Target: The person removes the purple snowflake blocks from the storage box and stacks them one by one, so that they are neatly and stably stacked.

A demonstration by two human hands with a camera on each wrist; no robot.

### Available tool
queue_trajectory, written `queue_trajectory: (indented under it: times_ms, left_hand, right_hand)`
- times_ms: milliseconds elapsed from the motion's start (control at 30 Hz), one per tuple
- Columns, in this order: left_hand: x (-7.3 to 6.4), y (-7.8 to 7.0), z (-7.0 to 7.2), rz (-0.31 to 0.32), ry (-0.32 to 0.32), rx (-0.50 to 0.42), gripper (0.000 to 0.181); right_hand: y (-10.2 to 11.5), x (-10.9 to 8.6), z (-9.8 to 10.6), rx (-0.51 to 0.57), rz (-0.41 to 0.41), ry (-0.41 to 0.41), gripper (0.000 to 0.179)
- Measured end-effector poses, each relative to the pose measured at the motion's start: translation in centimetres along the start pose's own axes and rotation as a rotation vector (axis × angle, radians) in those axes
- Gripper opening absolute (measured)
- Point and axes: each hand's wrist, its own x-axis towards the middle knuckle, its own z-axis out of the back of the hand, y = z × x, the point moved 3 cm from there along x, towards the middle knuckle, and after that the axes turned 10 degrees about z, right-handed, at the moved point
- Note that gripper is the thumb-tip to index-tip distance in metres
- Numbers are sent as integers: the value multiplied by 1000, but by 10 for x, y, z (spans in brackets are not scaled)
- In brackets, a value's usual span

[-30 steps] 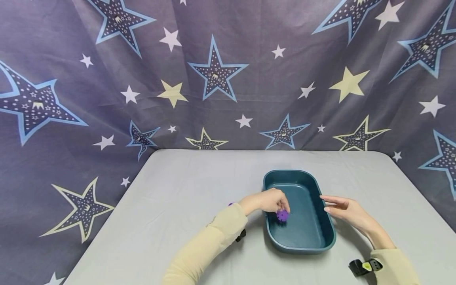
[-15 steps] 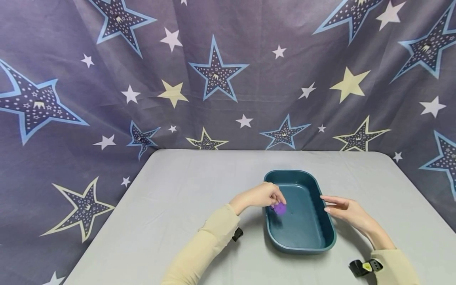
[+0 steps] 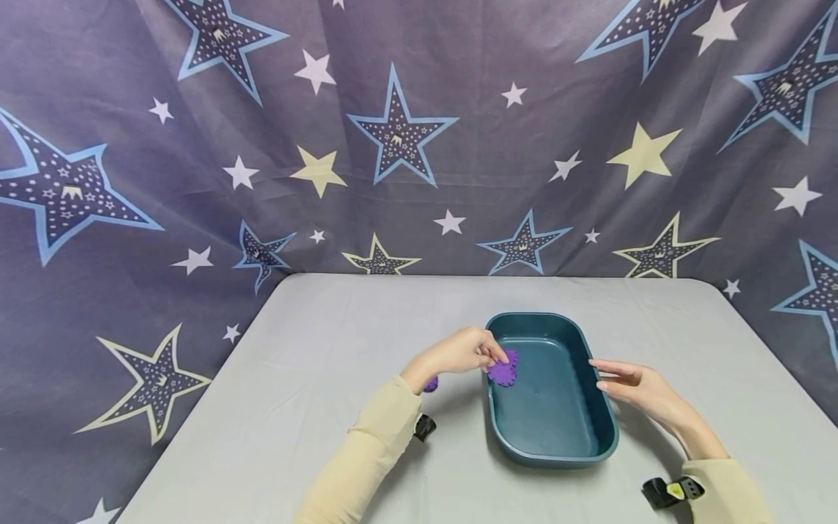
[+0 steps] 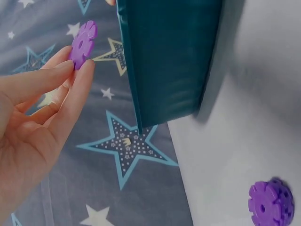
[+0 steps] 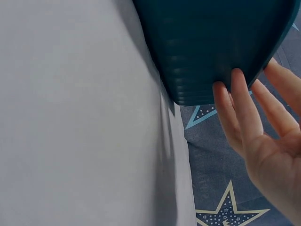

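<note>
My left hand (image 3: pixel 461 351) pinches a purple notched disc (image 3: pixel 503 369) between thumb and fingers, over the left rim of a dark teal basin (image 3: pixel 550 440). In the left wrist view the disc (image 4: pixel 83 44), with a small hole in its middle, stands out past the fingertips. My right hand (image 3: pixel 644 389) rests straight fingertips against the basin's right side. Seen from the right wrist, those fingers (image 5: pixel 245 106) touch the outer wall near the rim.
A small stack of purple notched discs (image 4: pixel 270 205) lies on the grey table left of the basin, partly hidden behind the left wrist in the head view. A star-patterned curtain (image 3: pixel 419 145) hangs behind the table.
My left hand has risen and moved left with the disc, from low inside the basin to its left rim. Discs now show beyond the left wrist. The right hand and basin stay put.
</note>
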Motion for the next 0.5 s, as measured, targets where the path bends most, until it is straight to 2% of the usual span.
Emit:
queue_trajectory:
  times_ms: [400, 500]
  left_hand:
    - [-17, 21, 5, 80, -72, -89, 22]
    - [-23, 28, 7, 100, -78, -137, 21]
  right_hand:
    - [1, 0, 0, -14, -5, -6, 49]
    - [1, 0, 0, -17, -9, -5, 49]
